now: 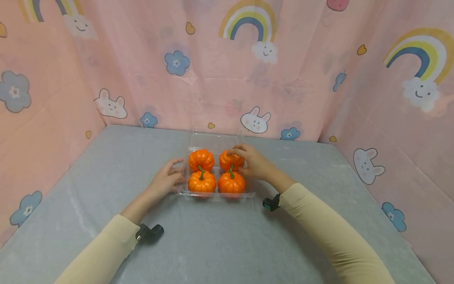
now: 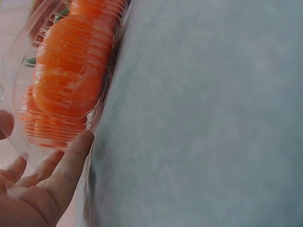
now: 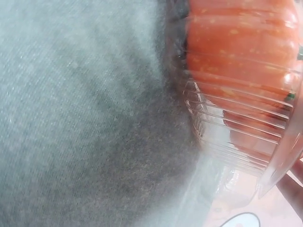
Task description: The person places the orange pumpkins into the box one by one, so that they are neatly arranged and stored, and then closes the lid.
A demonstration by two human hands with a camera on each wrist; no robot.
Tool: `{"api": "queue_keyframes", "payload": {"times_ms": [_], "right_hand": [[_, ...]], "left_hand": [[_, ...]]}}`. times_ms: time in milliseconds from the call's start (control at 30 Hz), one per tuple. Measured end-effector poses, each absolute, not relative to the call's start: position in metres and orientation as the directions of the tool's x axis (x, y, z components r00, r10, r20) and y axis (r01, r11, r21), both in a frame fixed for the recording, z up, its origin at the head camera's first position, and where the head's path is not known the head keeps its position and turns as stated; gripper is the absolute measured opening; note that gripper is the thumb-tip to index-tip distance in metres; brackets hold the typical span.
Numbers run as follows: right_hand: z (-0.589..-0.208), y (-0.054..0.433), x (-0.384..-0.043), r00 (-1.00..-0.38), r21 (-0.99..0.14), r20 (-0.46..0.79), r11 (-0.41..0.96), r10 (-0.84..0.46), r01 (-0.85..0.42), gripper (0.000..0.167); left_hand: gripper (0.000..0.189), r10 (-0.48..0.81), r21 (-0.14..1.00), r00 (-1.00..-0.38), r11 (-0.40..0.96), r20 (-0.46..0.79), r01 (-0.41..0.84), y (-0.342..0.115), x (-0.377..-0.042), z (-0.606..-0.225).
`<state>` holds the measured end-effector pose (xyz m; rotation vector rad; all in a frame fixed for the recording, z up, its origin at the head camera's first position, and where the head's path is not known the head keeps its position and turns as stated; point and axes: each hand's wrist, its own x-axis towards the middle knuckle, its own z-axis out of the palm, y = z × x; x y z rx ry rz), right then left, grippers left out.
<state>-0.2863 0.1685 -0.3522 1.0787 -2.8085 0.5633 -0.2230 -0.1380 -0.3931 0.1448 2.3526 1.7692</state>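
Note:
A clear plastic clamshell box (image 1: 214, 194) stands on the table with its lid (image 1: 216, 140) raised at the back. Orange toy pumpkins with green stems fill it in two rows: a far-left pumpkin (image 1: 201, 159), a near-left pumpkin (image 1: 201, 182), a near-right pumpkin (image 1: 231, 183) and a far-right pumpkin (image 1: 227, 161). My right hand (image 1: 252, 161) grips the far-right one, fingers bent over its top and thumb low on its near side. At the box's left wall, my left hand (image 1: 168, 177) rests with fairly straight fingers; the left wrist view shows a fingertip (image 2: 84, 139) against the ribbed plastic.
A grey cloth-like surface covers the table (image 1: 220, 244). Pink printed curtain (image 1: 213, 86) hangs behind it and along both sides. Each wrist carries a small black camera mount, the left one (image 1: 149, 233) low over the table.

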Motion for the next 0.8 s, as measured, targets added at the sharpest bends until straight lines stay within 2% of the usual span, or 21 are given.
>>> {"api": "queue_keyframes", "payload": {"times_ms": [200,467,567,800], "right_hand": [[-0.354,0.169,-0.286,-0.74,-0.289,0.204,0.683,-0.641,-0.671,0.049],[-0.35,0.17,-0.286,-0.743,-0.335,0.248,0.664,-0.622,-0.668,0.047],[-0.348,0.172,-0.289,-0.764,-0.373,0.293,0.667,-0.575,-0.645,0.043],[-0.348,0.179,-0.3,-0.871,-0.533,0.343,0.691,-0.351,-0.488,0.037]], "left_hand": [[0.059,0.194,0.961,-0.977,0.273,-0.093,-0.037,-0.139,-0.223,-0.395],[0.059,0.195,0.96,-0.976,0.277,-0.092,-0.035,-0.138,-0.222,-0.393],[0.059,0.195,0.959,-0.976,0.283,-0.092,-0.034,-0.139,-0.222,-0.393],[0.06,0.198,0.961,-0.976,0.272,-0.094,-0.038,-0.14,-0.225,-0.396]]}}
